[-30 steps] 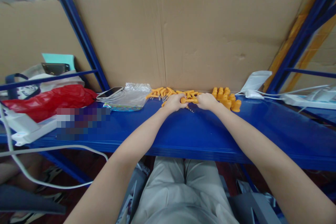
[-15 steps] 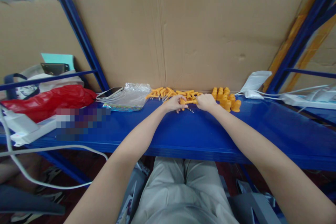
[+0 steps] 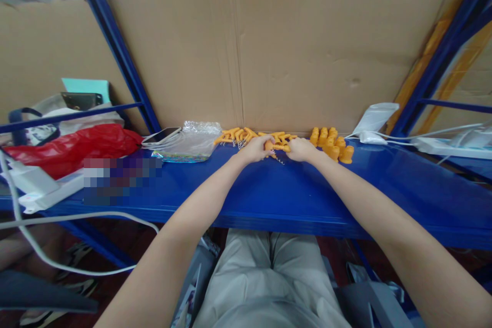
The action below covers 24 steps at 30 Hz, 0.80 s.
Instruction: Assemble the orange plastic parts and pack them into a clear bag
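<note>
My left hand (image 3: 255, 149) and my right hand (image 3: 302, 149) meet at the back of the blue shelf (image 3: 269, 195), both closed on one small orange plastic piece (image 3: 273, 146) with a short metal chain hanging below it. Behind the hands lies a row of several orange pieces (image 3: 240, 136) with chains. Just right of my right hand stands a cluster of several orange caps (image 3: 333, 144).
A clear plastic bag (image 3: 190, 142) and a phone (image 3: 160, 135) lie left of the orange pieces. A red bag (image 3: 73, 146) and a white power strip (image 3: 33, 187) sit at far left. White pouch (image 3: 374, 118) and cables lie at right. Cardboard (image 3: 292, 51) backs the shelf.
The hands have drawn slightly closer together around the orange piece; otherwise nothing has moved.
</note>
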Each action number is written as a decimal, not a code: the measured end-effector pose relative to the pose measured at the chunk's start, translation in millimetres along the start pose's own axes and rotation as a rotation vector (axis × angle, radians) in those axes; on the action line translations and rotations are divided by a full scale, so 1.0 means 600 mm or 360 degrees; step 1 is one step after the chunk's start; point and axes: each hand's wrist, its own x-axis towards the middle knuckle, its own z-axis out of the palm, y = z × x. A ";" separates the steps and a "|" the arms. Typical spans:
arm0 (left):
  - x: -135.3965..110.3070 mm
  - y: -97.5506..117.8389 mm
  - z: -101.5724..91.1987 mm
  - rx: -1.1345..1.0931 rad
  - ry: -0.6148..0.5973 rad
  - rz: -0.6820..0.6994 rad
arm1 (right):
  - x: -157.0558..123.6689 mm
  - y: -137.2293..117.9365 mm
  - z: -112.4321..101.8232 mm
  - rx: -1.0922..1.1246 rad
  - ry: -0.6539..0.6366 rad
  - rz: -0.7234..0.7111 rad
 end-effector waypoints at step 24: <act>0.003 -0.020 0.009 0.0325 0.0219 -0.0070 | -0.003 0.010 0.003 -0.0083 0.0180 -0.0225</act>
